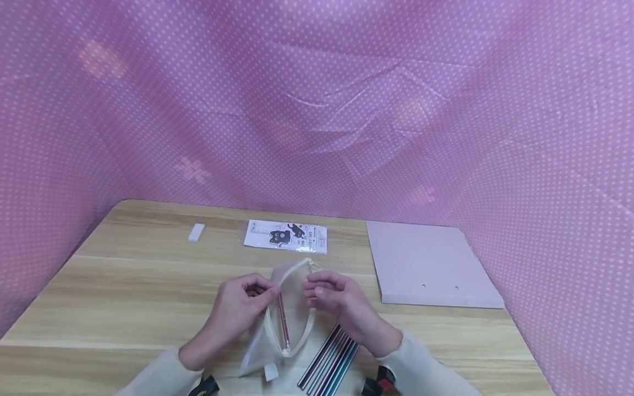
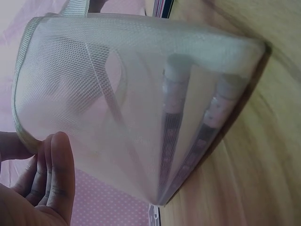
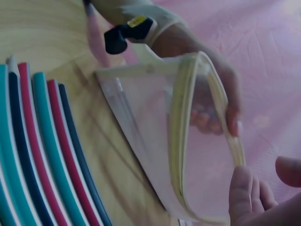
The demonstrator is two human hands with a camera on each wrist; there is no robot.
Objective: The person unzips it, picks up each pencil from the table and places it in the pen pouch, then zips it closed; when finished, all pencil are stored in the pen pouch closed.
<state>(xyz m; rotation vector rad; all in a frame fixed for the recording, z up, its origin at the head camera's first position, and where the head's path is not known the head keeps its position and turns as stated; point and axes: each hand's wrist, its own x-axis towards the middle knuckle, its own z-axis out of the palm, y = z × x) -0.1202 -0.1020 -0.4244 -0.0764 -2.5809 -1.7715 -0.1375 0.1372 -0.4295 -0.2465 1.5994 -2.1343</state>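
A translucent mesh zip pouch (image 1: pixel 255 352) stands with its mouth open between the two hands. My left hand (image 1: pixel 242 305) pinches one zipped edge between thumb and fingers. At the opposite edge is my right hand (image 1: pixel 342 305), its fingertips right at the rim and its thumb (image 3: pixel 288 170) apart from them. Within the mouth, a dark red pencil (image 1: pixel 284 322) leans with its eraser end toward me. Through the mesh in the left wrist view, two pale-ended sticks (image 2: pixel 171 113) show low in the pouch. The zip pull (image 1: pixel 314 265) hangs at the far end.
Several striped pencils (image 1: pixel 329 360) in teal, red and dark blue lie by the right forearm. Behind the pouch is a packaged ruler set (image 1: pixel 287 236) with black cats. A white eraser-like block (image 1: pixel 196 232) lies back left; a pale flat board (image 1: pixel 431 264) with two holes lies right.
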